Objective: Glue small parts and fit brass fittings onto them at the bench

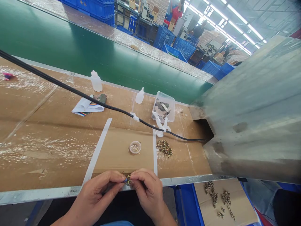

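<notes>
My left hand [101, 191] and my right hand [148, 193] meet at the front edge of the cardboard-covered bench [47, 125]. Their fingertips pinch a tiny blue-and-brass part [128, 180], probably a connector, partly hidden by the fingers. Just ahead of my hands is a small round clear dish [135, 147] holding a thin stick. To its right lies a heap of small brass terminals [164, 148]. Neither hand touches the dish or the heap.
A black cable [94, 99] crosses the bench into a grey metal hood [249, 106] at the right. Two white squeeze bottles [96, 81], a clear plastic box [163, 106] and ribbon cable on white paper [88, 106] stand beyond. A green conveyor belt [70, 47] runs behind.
</notes>
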A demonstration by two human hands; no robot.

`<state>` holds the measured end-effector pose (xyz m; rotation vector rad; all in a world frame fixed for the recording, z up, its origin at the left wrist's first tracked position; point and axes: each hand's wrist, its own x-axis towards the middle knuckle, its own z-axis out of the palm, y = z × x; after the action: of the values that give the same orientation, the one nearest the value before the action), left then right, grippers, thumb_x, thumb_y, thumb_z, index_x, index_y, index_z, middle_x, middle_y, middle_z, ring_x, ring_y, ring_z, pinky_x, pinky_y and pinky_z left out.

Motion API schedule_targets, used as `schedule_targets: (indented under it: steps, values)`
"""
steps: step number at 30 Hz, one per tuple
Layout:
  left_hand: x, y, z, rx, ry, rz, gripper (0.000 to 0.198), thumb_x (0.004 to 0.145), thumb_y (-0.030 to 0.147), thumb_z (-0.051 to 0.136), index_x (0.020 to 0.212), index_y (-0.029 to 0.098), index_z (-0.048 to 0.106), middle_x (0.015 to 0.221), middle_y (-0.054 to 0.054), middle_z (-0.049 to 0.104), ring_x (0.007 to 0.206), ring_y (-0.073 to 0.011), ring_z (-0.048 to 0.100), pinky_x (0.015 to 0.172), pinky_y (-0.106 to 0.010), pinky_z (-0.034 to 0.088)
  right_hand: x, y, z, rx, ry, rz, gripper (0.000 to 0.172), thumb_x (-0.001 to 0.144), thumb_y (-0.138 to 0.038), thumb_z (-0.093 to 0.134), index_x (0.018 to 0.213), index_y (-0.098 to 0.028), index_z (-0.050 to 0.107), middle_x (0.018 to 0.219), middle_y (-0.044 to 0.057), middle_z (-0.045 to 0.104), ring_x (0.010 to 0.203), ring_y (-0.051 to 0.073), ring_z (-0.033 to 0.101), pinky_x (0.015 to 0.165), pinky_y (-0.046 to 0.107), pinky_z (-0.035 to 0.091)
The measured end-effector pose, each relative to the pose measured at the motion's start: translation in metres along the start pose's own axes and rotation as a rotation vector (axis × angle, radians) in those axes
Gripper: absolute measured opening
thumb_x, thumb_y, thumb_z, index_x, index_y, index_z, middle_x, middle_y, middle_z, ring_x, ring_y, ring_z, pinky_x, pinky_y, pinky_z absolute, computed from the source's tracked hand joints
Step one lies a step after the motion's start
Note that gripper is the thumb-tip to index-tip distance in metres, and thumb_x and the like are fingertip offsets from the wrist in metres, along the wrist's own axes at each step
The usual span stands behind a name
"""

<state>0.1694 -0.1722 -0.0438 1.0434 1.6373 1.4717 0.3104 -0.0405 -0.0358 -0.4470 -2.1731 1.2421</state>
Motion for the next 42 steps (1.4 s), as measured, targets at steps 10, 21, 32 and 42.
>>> schedule_targets:
  steps: [10,21,32,42]
  values:
    - [0.002,0.005,0.000,0.139,-0.006,0.001,0.013,0.091,0.024,0.057,0.098,0.027,0.067,0.084,0.002,0.076,0.075,-0.0148,0.073,0.069,-0.017,0.058,0.000,0.000,-0.002,-0.015,-0.037,0.073,0.012,0.094,-0.018,0.054,0.092,-0.022,0.066,0.080,0.002,0.067,0.075,0.014,0.064,0.068,0.023,0.051]
    - [0.007,0.010,0.003,0.154,-0.032,-0.061,0.014,0.093,0.031,0.054,0.095,0.025,0.066,0.075,0.002,0.071,0.064,-0.0139,0.069,0.060,-0.018,0.056,0.006,-0.004,-0.003,-0.028,-0.027,0.082,0.015,0.095,-0.026,0.056,0.087,-0.021,0.067,0.067,0.000,0.065,0.066,0.013,0.061,0.065,0.022,0.048]
    - [0.006,0.000,0.005,0.194,-0.082,-0.069,0.016,0.095,0.032,0.049,0.099,0.023,0.062,0.088,-0.001,0.072,0.081,-0.0170,0.070,0.073,-0.023,0.057,0.005,-0.004,-0.003,0.023,-0.048,0.177,0.014,0.093,-0.024,0.057,0.086,-0.019,0.068,0.073,0.001,0.065,0.047,0.007,0.054,0.048,0.018,0.045]
    - [0.014,0.016,0.005,0.146,-0.143,-0.195,0.021,0.095,0.035,0.046,0.089,0.021,0.061,0.077,-0.001,0.068,0.072,-0.0167,0.065,0.066,-0.023,0.053,0.008,-0.001,-0.005,0.117,-0.096,0.286,0.015,0.092,-0.025,0.057,0.084,-0.018,0.069,0.072,0.000,0.061,0.048,0.006,0.056,0.046,0.016,0.045]
